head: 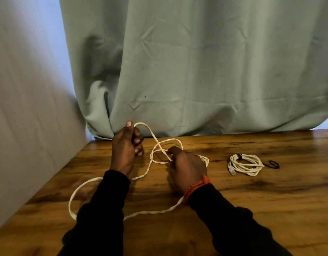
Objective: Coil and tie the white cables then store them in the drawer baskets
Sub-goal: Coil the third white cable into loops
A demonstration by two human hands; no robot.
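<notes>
A long loose white cable [82, 187] sprawls in wide loops over the wooden table [251, 209]. My left hand [125, 150] is raised above the table's far edge, fingers curled round the cable's upper loop, thumb up. My right hand [187, 164] pinches the same cable where its strands cross near the table's middle. A second white cable [245, 164], coiled and bound with a dark tie, lies flat to the right, apart from both hands. No drawer or basket is in view.
A small black loop tie [273, 164] lies just right of the coiled cable. A grey-green curtain [196, 61] hangs behind the table's far edge, and a pale wall [26, 108] borders the left side.
</notes>
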